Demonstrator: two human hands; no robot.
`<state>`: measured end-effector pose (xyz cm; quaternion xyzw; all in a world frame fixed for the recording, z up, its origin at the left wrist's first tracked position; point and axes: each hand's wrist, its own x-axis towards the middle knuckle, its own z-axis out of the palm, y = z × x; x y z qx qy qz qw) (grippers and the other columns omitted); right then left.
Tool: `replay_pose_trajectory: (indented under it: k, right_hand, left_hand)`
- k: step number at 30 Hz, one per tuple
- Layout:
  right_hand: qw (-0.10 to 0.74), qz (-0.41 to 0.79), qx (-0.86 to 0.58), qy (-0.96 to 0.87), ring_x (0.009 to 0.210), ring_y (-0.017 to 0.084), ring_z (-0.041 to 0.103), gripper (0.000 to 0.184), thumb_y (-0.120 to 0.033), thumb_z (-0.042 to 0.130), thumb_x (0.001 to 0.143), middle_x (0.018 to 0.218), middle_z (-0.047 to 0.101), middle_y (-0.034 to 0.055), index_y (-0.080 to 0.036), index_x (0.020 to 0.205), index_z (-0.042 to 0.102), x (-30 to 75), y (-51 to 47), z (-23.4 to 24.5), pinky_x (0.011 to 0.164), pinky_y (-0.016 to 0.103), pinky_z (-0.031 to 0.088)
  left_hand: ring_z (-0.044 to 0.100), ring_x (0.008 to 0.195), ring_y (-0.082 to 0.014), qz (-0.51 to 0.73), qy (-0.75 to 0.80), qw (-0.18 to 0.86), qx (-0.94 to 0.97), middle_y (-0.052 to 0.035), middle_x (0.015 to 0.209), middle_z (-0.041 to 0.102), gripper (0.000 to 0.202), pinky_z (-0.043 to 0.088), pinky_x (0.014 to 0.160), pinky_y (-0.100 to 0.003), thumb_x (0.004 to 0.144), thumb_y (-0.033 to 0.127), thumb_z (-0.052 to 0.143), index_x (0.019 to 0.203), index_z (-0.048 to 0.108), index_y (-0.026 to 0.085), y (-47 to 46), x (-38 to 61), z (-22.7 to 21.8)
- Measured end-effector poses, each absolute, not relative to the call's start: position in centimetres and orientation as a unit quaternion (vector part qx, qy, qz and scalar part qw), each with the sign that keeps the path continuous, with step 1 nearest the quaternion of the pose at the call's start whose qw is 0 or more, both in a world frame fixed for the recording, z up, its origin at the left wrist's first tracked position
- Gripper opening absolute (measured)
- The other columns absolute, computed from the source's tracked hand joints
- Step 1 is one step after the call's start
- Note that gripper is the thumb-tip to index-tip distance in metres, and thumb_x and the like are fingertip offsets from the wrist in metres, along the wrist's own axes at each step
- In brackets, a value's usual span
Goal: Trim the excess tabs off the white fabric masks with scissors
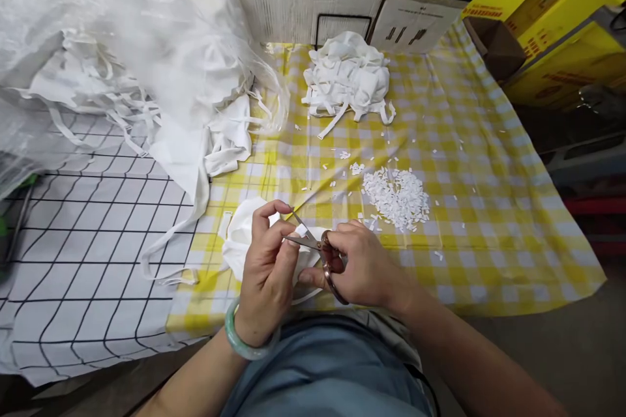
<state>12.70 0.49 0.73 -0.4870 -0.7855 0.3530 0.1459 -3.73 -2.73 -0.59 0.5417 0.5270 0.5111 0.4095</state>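
Note:
My right hand (359, 260) grips a pair of scissors (327, 259) by its handles, with the blades parted and pointing left. Between the blades lies the white end of a strap (302, 230). My left hand (271, 267) pinches this strap with thumb and fingers, close to the blade tips. A white cloth piece (239, 241) lies beneath and behind my left hand, partly hidden by it; the strap seems to belong to it. To the right of the scissors is a heap of tiny white clippings (397, 199).
White strapped cloth pieces are bunched in a pile (348, 75) at the back. A clear plastic bag (161, 6) with more white pieces (225, 137) fills the left. Beer cartons (308, 6) stand behind the yellow checked cloth (493, 221). Yellow packages (562, 58) are at the right.

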Motion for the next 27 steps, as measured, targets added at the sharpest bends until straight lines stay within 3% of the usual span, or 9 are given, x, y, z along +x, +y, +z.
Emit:
replay_pose_trajectory:
  k: [6,14,18,23,27]
  right_hand:
    - [0.158,0.359,-0.485,-0.782,0.058,0.012,0.043,0.045,-0.054,0.075,0.072,0.055,0.052,-0.0027,-0.019,0.057,0.05,12.6,0.6,0.5,0.067,0.028,0.032]
    - [0.162,0.354,-0.494,-0.777,0.056,0.011,0.042,0.046,-0.055,0.075,0.072,0.054,0.052,-0.0028,-0.019,0.056,0.051,12.7,0.6,0.1,0.066,0.028,0.032]
    - [0.17,0.362,-0.493,-0.773,0.054,0.01,0.041,0.047,-0.055,0.073,0.074,0.053,0.051,-0.0032,-0.018,0.055,0.05,12.8,0.7,0.0,0.066,0.027,0.032]
    - [0.154,0.372,-0.536,-0.742,0.051,0.009,0.034,0.052,-0.056,0.07,0.077,0.049,0.046,-0.0041,-0.018,0.05,0.045,13.9,0.5,-0.2,0.058,0.026,0.029]
    - [0.129,0.4,-0.592,-0.687,0.049,0.009,0.034,0.051,-0.059,0.067,0.079,0.048,0.043,-0.0047,-0.019,0.052,0.049,16.1,0.4,-0.5,0.051,0.025,0.025]
  left_hand:
    - [0.043,0.119,-0.0221,0.509,0.52,0.414,0.548,-0.0055,0.113,0.046,0.022,0.037,0.102,-0.037,0.099,0.019,0.044,0.083,0.061,0.021,-2.6,-3.5,-0.7]
    - [0.04,0.122,-0.0214,0.502,0.513,0.389,0.578,-0.0052,0.097,0.049,0.024,0.036,0.102,-0.035,0.1,0.017,0.041,0.083,0.058,0.022,-2.5,-3.3,-0.4]
    - [0.04,0.122,-0.0212,0.492,0.521,0.389,0.579,-0.0061,0.106,0.048,0.024,0.036,0.101,-0.034,0.1,0.017,0.041,0.085,0.059,0.021,-2.5,-3.3,-0.5]
    - [0.042,0.118,-0.0212,0.481,0.511,0.389,0.597,-0.0065,0.101,0.049,0.024,0.037,0.1,-0.034,0.099,0.017,0.043,0.082,0.059,0.021,-1.6,-2.2,-0.3]
    - [0.044,0.117,-0.0228,0.454,0.493,0.428,0.606,-0.0074,0.095,0.051,0.025,0.039,0.1,-0.036,0.098,0.022,0.046,0.076,0.058,0.02,-0.4,-1.1,-0.5]
